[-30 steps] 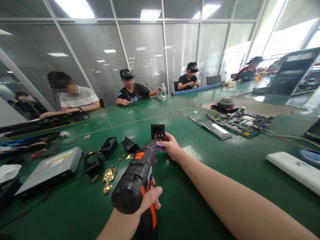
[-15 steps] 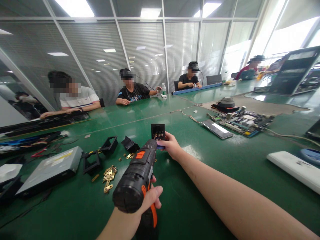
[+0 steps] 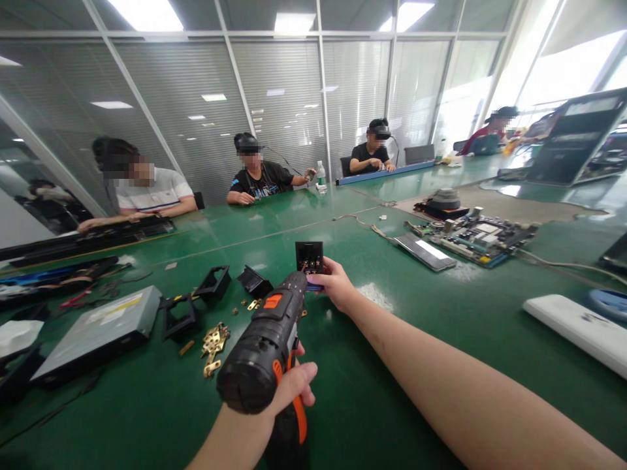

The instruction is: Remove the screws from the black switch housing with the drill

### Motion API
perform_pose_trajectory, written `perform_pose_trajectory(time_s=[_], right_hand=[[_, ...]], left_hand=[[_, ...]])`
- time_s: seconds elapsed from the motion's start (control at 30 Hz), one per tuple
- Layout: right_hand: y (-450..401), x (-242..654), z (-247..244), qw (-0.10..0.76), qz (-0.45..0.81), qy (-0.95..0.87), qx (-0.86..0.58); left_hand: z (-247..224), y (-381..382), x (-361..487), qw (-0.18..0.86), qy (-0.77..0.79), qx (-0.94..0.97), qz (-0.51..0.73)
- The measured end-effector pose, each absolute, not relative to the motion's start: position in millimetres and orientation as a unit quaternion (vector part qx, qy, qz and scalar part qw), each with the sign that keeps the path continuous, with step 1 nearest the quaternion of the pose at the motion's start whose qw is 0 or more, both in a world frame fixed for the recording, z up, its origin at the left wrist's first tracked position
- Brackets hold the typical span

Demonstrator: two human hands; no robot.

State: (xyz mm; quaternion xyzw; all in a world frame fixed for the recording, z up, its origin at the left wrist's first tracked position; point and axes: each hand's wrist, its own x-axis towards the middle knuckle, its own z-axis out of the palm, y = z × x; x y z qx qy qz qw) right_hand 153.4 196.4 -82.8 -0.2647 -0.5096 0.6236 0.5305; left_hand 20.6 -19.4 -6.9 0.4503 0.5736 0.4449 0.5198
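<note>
My left hand [image 3: 294, 385] is wrapped round the handle of a black and orange power drill [image 3: 264, 339]. The drill points away from me, its tip at the front of a small black terminal block [image 3: 309, 256]. My right hand [image 3: 334, 282] grips that block by its right and lower side and holds it upright. Small brass plates [image 3: 213, 346] lie in a heap left of the drill. Black plastic frames [image 3: 213, 284] stand behind them, one tilted near the drill's chuck. The exact contact of the bit with the block is too small to tell.
A silver disc drive [image 3: 105, 333] and cables [image 3: 63, 277] lie at the left. To the right are a flat grey device [image 3: 425, 251], a circuit board [image 3: 482, 238] and a white bar [image 3: 578, 329]. Several people sit across the green table [image 3: 392, 365].
The rear of the drill and my left hand have shifted very slightly to the left. My right hand and the block have hardly moved.
</note>
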Motion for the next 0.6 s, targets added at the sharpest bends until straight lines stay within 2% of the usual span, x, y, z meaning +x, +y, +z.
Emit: perform_pose_trajectory(time_s=[0.13, 0.6], right_hand=[[196.8, 153.6, -83.7, 0.53, 0.62, -0.517, -0.263], [194.3, 152.6, -82.1, 0.528, 0.629, -0.506, -0.262]], left_hand=[[1.5, -24.8, 26.3, 0.496, 0.573, 0.441, 0.481], [6.8, -30.6, 30.1, 0.502, 0.573, 0.44, 0.475]])
